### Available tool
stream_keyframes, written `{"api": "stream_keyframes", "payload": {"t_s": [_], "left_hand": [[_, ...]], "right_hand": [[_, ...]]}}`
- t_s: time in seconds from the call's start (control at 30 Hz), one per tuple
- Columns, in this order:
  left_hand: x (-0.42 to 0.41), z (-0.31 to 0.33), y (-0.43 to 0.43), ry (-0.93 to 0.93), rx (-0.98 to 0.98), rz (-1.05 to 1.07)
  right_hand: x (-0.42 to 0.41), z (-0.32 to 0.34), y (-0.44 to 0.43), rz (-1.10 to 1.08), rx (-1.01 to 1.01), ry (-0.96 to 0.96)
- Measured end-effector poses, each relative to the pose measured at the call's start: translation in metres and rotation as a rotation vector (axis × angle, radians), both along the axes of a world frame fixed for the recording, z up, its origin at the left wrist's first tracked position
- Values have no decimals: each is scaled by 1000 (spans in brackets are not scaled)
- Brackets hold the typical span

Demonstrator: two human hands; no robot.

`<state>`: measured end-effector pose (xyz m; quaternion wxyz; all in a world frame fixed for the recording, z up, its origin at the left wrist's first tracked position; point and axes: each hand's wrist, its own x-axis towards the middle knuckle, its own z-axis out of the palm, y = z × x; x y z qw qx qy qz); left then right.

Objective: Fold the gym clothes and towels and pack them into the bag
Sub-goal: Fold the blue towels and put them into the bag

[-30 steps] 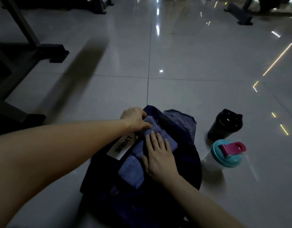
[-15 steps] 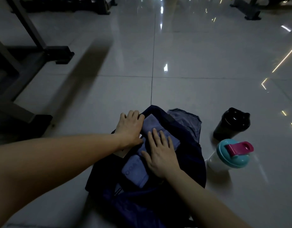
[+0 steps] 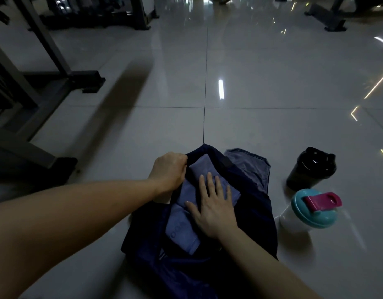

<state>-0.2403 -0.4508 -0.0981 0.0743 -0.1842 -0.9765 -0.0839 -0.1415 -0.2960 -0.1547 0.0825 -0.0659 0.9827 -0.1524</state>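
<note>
At the far left a dark metal frame of gym equipment [image 3: 63, 83] stands on the glossy pale tiled floor [image 3: 261, 72], well apart from the work. Next comes the left hand [image 3: 167, 170]. Its fingers are curled tight on the upper left rim of the soft dark navy fabric bag [image 3: 257, 214], I think to pull the mouth wide so that it does not collapse. Inside this opening lies the folded blue-grey towel [image 3: 182, 229]. The right hand [image 3: 214, 203] rests flat on the towel, fingers straight and a little apart, probably to press it down and hold its folds. Beyond the bag's right edge a grey-blue cloth garment [image 3: 248, 162] lies on the floor, partly hidden by the bag and not yet packed. Further right stand a black plastic shaker bottle [image 3: 311, 169] and, nearer, a clear shaker bottle with teal lid and pink cap [image 3: 313, 209], just beside the bag.
</note>
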Motion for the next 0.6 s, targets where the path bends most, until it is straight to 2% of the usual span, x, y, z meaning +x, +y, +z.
{"api": "stream_keyframes", "payload": {"t_s": [0.17, 0.3, 0.43, 0.6], "left_hand": [[-5, -1, -3, -263, 452, 231], [-9, 3, 0, -358, 685, 376], [-13, 5, 10, -304, 768, 450], [-2, 14, 22, -209, 782, 339]], "right_hand": [[0, -2, 1, -1, 7, -3], [2, -2, -1, 18, 20, 5], [6, -3, -6, 36, 11, 26], [3, -4, -7, 68, 65, -4]]}}
